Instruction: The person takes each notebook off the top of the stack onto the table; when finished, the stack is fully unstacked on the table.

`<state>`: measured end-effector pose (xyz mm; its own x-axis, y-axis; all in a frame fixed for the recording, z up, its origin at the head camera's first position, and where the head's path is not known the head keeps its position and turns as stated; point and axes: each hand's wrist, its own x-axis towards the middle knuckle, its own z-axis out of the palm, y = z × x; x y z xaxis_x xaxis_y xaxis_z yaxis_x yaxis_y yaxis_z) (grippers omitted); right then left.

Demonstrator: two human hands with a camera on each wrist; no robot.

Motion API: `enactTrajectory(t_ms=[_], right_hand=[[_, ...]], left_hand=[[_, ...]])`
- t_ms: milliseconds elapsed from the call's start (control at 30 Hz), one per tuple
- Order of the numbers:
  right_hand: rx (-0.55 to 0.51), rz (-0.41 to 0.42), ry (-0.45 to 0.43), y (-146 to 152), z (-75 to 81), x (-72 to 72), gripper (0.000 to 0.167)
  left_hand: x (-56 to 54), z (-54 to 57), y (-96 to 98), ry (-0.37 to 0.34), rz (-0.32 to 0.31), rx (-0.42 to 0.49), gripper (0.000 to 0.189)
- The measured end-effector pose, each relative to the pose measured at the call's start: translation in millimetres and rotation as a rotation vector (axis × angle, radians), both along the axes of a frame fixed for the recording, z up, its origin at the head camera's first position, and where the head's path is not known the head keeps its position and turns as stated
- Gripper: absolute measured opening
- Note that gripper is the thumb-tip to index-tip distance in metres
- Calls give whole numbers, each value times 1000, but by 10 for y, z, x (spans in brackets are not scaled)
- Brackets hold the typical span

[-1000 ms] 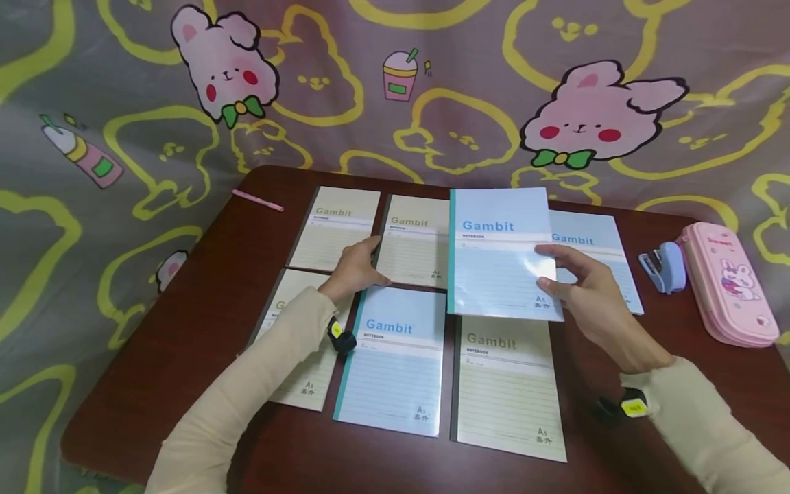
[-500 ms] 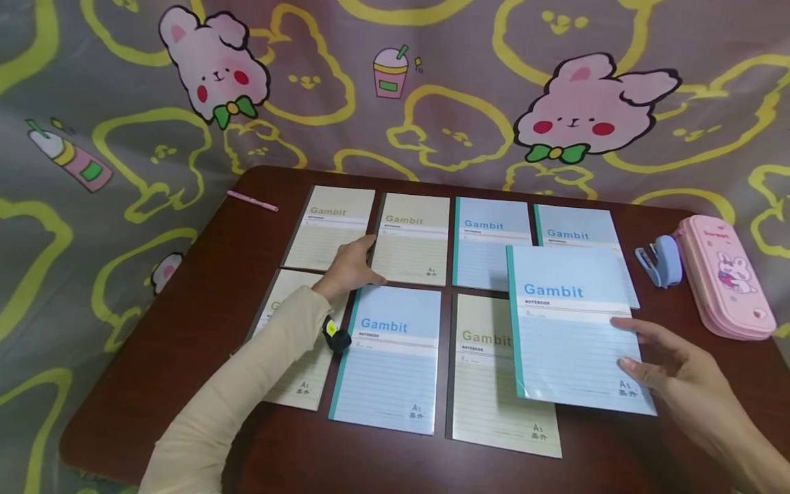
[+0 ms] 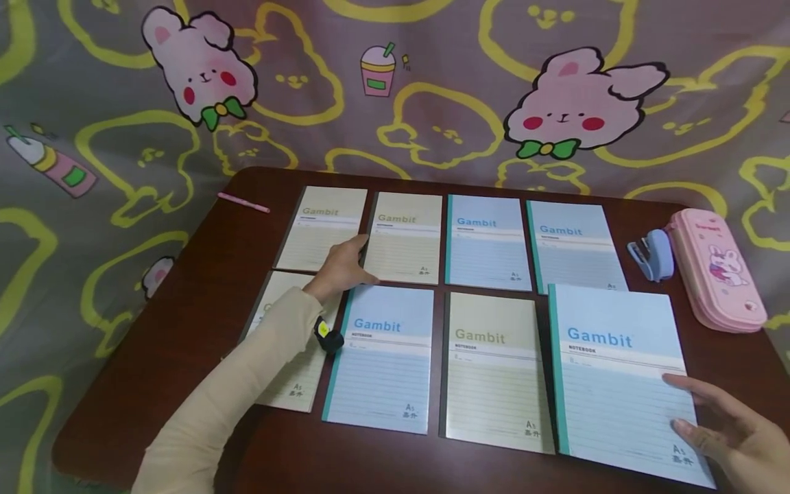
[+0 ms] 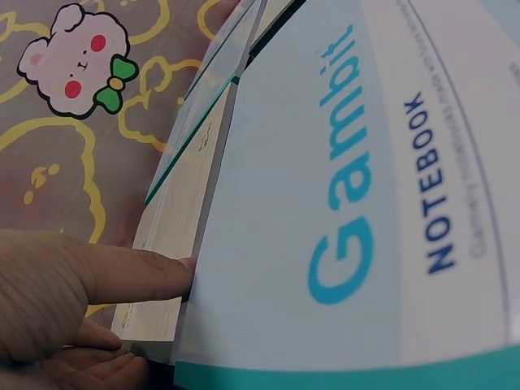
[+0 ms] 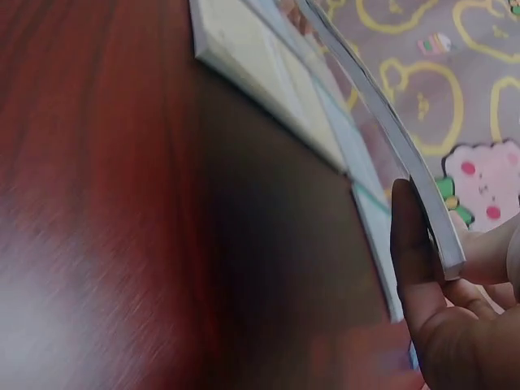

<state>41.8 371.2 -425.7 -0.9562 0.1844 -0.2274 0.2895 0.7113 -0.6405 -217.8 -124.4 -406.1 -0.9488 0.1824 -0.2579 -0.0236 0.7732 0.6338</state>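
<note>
My right hand (image 3: 737, 429) pinches a blue notebook (image 3: 617, 384) by its right edge, at the right end of the front row. In the right wrist view this notebook (image 5: 445, 236) is seen edge-on, raised off the table, with fingers on both sides. My left hand (image 3: 338, 271) rests with spread fingers by the lower-left corner of a cream notebook (image 3: 404, 240). In the left wrist view, an extended finger (image 4: 142, 275) reaches the edge of the front blue notebook (image 4: 268, 203). Beside the held one lies another cream notebook (image 3: 496, 370); the left forearm partly covers a further cream notebook (image 3: 296, 370).
More notebooks lie in the back row, including a cream one (image 3: 324, 230) and two blue ones, one in the middle (image 3: 487, 243) and one at right (image 3: 574, 240). A blue stapler (image 3: 654, 255) and pink pencil case (image 3: 716, 267) stand at right; a pink pen (image 3: 243, 202) lies back left.
My right hand has carried the blue notebook from above the back row down and right, beside the front cream notebook. The left hand has stayed on the same spot.
</note>
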Motion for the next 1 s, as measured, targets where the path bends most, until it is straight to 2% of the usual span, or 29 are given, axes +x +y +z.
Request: enactTrajectory(t_ms=[200,300,433,567,733,800,933,1000], right_hand=[[-15,19,-14,172,-143,40,63],[14,-8,-27,195,-181,-16,63],[48,-20,-86,156,-200,-127,63],[126,48,-106,74,-178,-197,65],[402,187,-16,-43,-86,-254,65],[475,220,-1,-99,-45,-265,62],[537,176,66,-241,59,-299,62],[525,152,173,-315,134,-345,62]], left_hand=[[-4,30,-75,-2,2,-8,100],[-24,38,-88,0,2,-6,100],[-34,21,-104,-4,11,1,99],[-18,-10,-106,-13,9,-8,99],[-27,-12,-37,-6,10,-20,99],[-36,-7,-9,-6,16,-24,99],[-31,6,25,-2,10,-33,98],[-22,16,40,41,-16,-35,97]])
